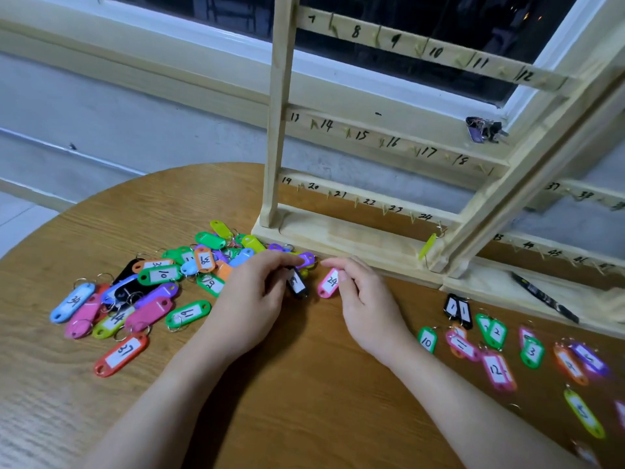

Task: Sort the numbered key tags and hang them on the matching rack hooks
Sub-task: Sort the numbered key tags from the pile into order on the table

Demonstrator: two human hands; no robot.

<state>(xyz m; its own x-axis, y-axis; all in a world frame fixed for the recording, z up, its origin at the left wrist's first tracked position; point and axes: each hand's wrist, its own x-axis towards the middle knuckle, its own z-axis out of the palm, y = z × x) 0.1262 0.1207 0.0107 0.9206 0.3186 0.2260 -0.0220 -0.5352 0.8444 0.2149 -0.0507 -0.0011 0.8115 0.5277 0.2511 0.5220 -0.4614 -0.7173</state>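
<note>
A wooden rack [341, 231] with hand-numbered rails and small hooks stands at the table's far side. One yellow-green tag [426, 246] hangs at the hook by number 24. My left hand [252, 296] pinches a black tag [297, 282], fingertips near a purple tag [307, 259]. My right hand [362, 296] holds a pink tag marked 24 [328, 283] against the tabletop. A loose heap of coloured tags [142, 292] lies to the left. Sorted tags with low numbers [497, 346] lie spread out on the right.
The round wooden table [287, 384] ends at a curved edge on the left. A second rack section [554, 255] continues to the right, with a black pen [544, 297] on its base. A bunch of keys [483, 129] rests on the window sill behind.
</note>
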